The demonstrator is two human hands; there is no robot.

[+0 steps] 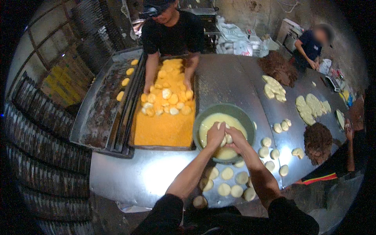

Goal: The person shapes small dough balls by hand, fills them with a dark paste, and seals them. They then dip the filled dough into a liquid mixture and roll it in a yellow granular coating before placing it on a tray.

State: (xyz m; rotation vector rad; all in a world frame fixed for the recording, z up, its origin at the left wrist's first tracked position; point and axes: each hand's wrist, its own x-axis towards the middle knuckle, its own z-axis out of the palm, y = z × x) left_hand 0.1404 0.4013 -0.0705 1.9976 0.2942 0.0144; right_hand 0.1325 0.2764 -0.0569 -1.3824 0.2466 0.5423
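Observation:
Both hands are over a wide green bowl that holds a pale yellow liquid. My left hand and my right hand are cupped together around several pale dough pieces, partly hidden by the fingers. Whether the dough touches the liquid is hard to tell. On the metal table close to my body lie flat dough rounds, some under my right forearm. More dough rounds are scattered right of the bowl. Left of it sits a tray of orange crumbs, with crumb-coated rounds heaped at its middle.
A co-worker's hands reach into the crumb tray from across the table. Farther left, a baking tray carries a row of orange rounds. Dough slabs and brown filling mounds lie to the right, where other people work.

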